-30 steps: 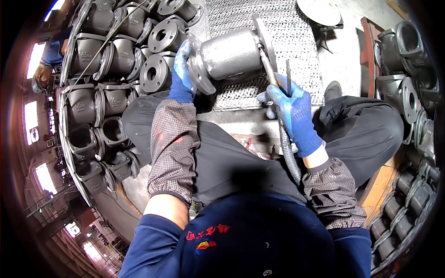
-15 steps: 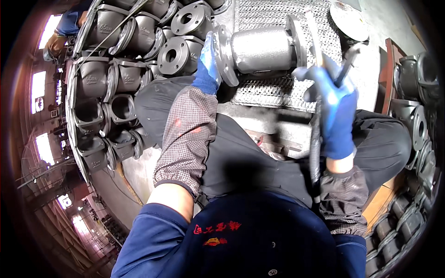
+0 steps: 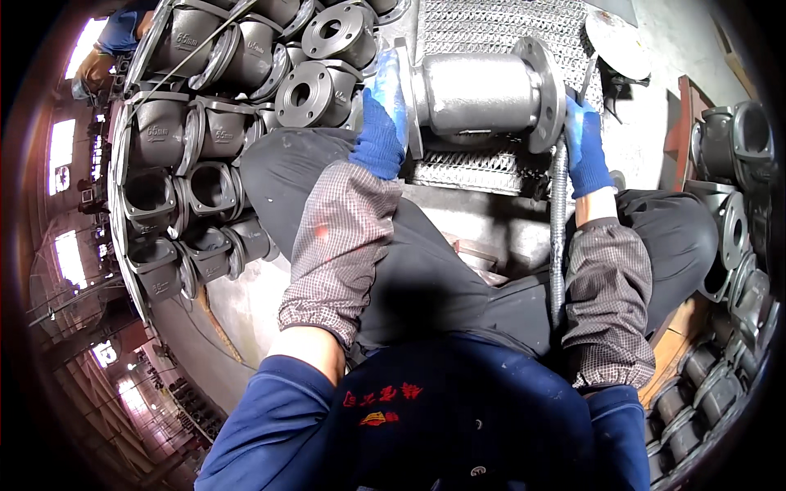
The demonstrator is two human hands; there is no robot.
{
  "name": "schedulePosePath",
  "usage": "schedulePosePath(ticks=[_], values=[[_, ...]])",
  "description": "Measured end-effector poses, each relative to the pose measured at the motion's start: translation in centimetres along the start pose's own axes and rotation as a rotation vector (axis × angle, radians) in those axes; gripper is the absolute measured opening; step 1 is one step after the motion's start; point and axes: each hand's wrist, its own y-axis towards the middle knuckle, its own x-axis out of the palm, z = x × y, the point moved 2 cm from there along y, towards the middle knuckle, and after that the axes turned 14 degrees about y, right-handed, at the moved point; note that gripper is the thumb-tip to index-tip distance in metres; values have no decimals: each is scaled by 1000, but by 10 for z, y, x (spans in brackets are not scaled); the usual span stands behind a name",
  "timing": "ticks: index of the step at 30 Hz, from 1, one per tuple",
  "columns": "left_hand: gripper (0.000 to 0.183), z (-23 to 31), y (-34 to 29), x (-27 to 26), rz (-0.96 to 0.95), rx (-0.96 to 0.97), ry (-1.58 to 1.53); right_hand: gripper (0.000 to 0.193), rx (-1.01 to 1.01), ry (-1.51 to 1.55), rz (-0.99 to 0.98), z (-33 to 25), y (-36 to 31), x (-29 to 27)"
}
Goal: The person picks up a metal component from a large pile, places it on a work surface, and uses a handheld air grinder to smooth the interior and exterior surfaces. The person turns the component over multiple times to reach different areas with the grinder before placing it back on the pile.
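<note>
Grey castings (image 3: 158, 141) bear raised figures (image 3: 225, 132) — the navy shirt (image 3: 475, 393), red lettering (image 3: 383, 396).

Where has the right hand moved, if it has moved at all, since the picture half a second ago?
Yes. The right hand has moved forward, away from the body, nearer to the round white disc.

Your gloves (image 3: 378, 137) are blue, your sleeve guards (image 3: 348, 233) finely checked grey-brown and pale, your shirt (image 3: 499, 393) navy with red marks; the casting (image 3: 479, 94), upper centre, is silvery grey.
</note>
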Motion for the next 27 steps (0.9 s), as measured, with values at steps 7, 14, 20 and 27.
schedulePosePath(ticks=[7, 14, 20, 27], values=[[36, 32, -22, -13, 13, 1101, 731, 32, 109, -57, -168, -17, -24, -5], [31, 32, 3, -6, 0, 1236, 751, 31, 45, 13, -104, -41, -20, 12], [35, 48, 16, 17, -143, 187, 141, 31, 45, 95, -73, -39, -8, 18], [37, 15, 58, -13, -21, 1081, 845, 31, 101, 24, -91, -10, 3, 14]])
